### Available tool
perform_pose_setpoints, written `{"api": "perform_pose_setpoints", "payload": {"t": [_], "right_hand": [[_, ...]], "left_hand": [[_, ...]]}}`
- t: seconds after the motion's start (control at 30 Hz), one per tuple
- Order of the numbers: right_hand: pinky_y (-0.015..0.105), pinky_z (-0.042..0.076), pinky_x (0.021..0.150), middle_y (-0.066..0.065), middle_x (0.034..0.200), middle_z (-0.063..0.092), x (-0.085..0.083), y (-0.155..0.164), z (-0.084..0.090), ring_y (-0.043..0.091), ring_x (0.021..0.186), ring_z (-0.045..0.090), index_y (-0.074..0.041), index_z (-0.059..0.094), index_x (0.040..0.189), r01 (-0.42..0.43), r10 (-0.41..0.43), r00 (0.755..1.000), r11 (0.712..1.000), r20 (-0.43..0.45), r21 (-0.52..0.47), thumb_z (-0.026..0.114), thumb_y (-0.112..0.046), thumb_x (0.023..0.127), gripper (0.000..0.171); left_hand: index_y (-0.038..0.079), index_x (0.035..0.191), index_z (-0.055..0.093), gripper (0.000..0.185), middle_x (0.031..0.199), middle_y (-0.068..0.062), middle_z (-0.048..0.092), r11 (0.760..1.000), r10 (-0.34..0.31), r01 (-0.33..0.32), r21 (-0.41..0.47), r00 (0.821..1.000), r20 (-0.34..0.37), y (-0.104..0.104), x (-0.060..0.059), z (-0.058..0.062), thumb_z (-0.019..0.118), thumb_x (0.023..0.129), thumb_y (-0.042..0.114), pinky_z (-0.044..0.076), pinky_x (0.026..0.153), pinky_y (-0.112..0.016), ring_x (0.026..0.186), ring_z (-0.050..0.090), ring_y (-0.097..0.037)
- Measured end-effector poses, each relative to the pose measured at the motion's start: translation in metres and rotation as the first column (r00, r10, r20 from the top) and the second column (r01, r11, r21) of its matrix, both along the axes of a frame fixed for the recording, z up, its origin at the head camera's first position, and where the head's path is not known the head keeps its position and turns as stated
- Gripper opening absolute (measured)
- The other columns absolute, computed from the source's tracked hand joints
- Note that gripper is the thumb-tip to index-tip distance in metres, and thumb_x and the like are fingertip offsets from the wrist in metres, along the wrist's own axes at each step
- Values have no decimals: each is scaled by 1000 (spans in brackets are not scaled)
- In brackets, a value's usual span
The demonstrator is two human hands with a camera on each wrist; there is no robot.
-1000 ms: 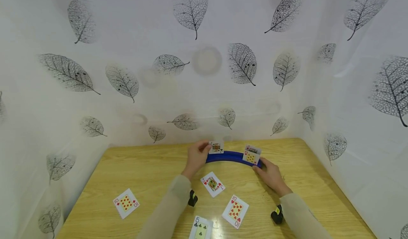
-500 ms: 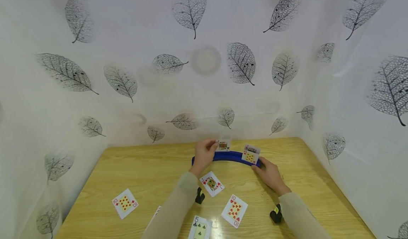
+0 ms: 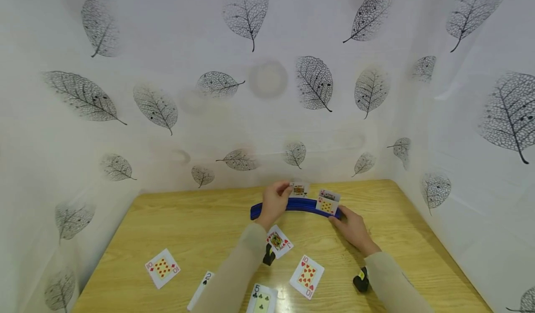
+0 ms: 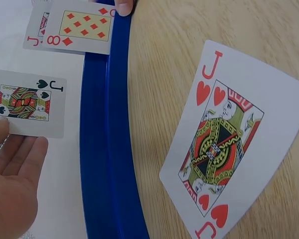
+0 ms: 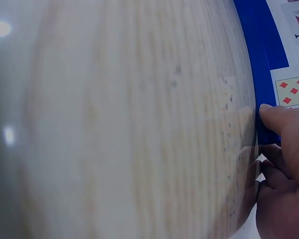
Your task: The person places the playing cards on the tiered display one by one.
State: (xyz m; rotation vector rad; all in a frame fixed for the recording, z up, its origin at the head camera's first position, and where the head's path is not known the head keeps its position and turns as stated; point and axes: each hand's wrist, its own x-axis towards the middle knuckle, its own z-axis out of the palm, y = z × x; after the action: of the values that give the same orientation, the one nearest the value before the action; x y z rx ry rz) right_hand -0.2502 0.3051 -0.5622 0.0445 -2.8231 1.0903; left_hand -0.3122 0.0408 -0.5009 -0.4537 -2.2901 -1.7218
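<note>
The table [image 3: 209, 229] had streaky wood grain. A smooth blue holder [image 3: 302, 205], bent like a bow, lay on it. The left hand [image 3: 273, 204] pinched the jack of spades [image 4: 55, 112], a flat white card with round corners and a bright picture, near the holder's middle. The right hand [image 3: 353, 227] gripped the holder's right end.

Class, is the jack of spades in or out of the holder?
Out: the left hand holds the jack of spades, visibly apart from the blue holder.
</note>
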Motion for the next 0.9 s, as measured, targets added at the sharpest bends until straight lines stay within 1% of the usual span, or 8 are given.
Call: {"api": "perform_pose_setpoints", "payload": {"t": [0.1,0.23,0.47,0.57,0.7,0.83,0.9], "right_hand": [[65,47,112,32,142,62,-1,0,-1,50,135,58,6,51,150,3,-3,1000,1000,10,2,67,-28,105,59],[65,46,113,31,143,61,-1,0,-1,50,136,57,6,50,151,9,-9,1000,1000,24,-3,67,-29,105,59],[65,47,112,32,142,62,-2,-3,0,51,134,58,6,51,149,14,-14,1000,1000,16,-2,68,-29,105,59],[65,46,112,32,142,62,-2,-3,0,51,135,57,6,52,149,13,-13,1000,1000,20,-2,67,-29,105,59],[65,45,114,31,144,61,-1,-2,0,51,137,56,5,50,151,14,-14,999,1000,33,-5,67,-29,105,59],[65,45,114,31,144,61,-1,-1,1,50,137,56,4,50,151,18,-18,999,1000,36,-4,67,-29,105,59],[65,45,114,31,144,61,-1,-1,0,50,137,56,4,50,151,19,-19,999,1000,38,-6,67,-28,105,59]], "left_hand": [[-6,120,74,24,109,-21,78,1000,-8,8,7,1000,15,4,-1,0,70,101,9,63,81,-37,95,73,-34],[-6,121,74,25,110,-20,78,1000,-17,17,-5,1000,20,7,-1,-2,70,101,8,62,80,-32,95,73,-32],[-6,121,74,24,110,-21,78,1000,-17,17,-16,1000,-1,13,-3,-6,69,101,6,63,81,-36,96,74,-35],[-4,121,75,23,110,-20,78,999,-11,11,-36,1000,0,16,-5,-9,70,101,7,63,81,-35,96,74,-33],[-5,120,75,23,109,-18,79,999,-11,11,-43,1000,7,19,-6,-11,70,101,8,63,80,-32,95,74,-31],[-7,118,75,22,108,-20,78,999,-14,13,-38,1000,-3,20,-7,-12,70,101,7,64,79,-34,94,74,-32],[-7,119,74,23,108,-19,79,999,-17,18,-36,1000,4,20,-8,-12,70,101,7,64,80,-34,94,74,-32]]}}
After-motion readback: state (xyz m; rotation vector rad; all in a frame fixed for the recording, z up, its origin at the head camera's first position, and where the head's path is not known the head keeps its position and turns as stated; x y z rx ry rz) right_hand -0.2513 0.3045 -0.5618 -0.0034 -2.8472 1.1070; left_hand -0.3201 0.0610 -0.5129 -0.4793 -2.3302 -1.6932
